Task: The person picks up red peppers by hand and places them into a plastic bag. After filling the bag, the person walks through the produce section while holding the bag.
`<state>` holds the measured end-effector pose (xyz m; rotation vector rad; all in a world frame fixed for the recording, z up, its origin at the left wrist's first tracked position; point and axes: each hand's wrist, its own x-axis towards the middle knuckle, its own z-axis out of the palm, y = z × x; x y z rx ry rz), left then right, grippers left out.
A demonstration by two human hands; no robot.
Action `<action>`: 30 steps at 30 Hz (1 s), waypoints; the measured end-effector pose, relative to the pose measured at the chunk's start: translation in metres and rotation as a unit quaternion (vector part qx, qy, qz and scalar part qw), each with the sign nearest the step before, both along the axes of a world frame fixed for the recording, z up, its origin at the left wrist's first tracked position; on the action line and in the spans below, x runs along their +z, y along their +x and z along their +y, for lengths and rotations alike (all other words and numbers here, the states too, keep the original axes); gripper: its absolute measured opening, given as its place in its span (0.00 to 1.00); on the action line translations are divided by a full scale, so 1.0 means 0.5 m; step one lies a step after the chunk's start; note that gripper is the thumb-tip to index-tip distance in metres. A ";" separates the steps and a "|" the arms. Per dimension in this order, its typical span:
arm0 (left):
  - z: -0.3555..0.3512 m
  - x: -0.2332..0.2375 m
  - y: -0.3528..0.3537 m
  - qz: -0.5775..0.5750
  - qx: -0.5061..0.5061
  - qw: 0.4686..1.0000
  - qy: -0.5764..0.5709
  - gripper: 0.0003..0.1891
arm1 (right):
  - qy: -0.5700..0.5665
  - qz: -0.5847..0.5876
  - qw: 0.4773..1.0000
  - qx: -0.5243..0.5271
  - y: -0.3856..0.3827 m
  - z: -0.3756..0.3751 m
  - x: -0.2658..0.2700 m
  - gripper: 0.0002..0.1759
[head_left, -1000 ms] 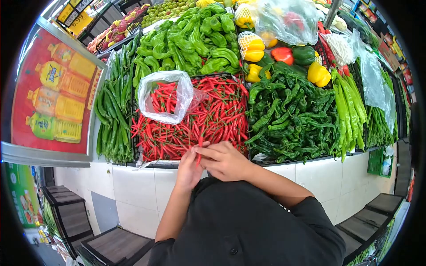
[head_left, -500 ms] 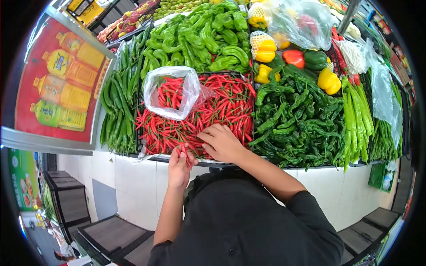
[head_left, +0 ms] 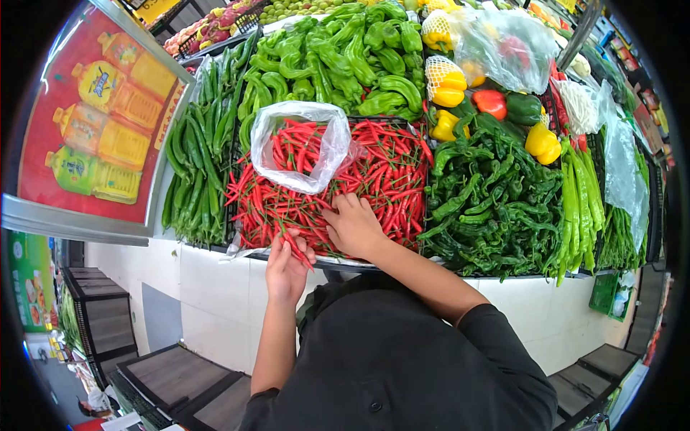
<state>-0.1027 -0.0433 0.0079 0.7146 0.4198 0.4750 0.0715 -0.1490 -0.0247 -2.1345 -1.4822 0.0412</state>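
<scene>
My left hand (head_left: 287,267), at the front edge of the red chili crate, is closed on a few red chili peppers (head_left: 297,251). They slant across its fingers. To its right, my right hand (head_left: 353,228) rests on the loose red chili peppers (head_left: 392,179), its fingers apart and touching the pile. Some of its fingertips are hidden among the chilies. Just beyond both hands, a clear plastic bag (head_left: 267,161) stands with its mouth spread wide on the pile. Red chilies (head_left: 298,147) show inside it.
Long green peppers (head_left: 198,161) lie left of the crate, light green peppers (head_left: 338,54) behind, dark green wrinkled peppers (head_left: 489,208) to the right. Yellow bell peppers (head_left: 543,144) sit farther back. A framed juice-bottle poster (head_left: 43,194) borders the stall's left side.
The view has turned slightly, so the stall sits farther right in it. The chilies in my left hand have tilted to a diagonal. My right hand stays at the pile, slightly farther left over it.
</scene>
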 end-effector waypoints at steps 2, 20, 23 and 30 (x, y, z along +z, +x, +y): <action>0.014 -0.001 0.006 -0.009 -0.011 1.000 -0.007 0.13 | -0.004 -0.014 1.000 -0.005 -0.002 0.008 -0.003 0.17; 0.176 -0.012 0.028 0.062 -0.156 0.982 0.084 0.09 | -0.043 -0.080 0.991 -0.095 -0.009 0.052 0.001 0.19; 0.189 -0.024 0.032 0.052 -0.152 0.983 0.085 0.10 | -0.027 -0.056 0.995 -0.082 -0.001 0.048 0.023 0.14; 0.185 -0.011 0.051 0.068 -0.235 0.919 0.310 0.08 | 0.073 0.407 0.910 -0.027 -0.048 0.007 0.095 0.13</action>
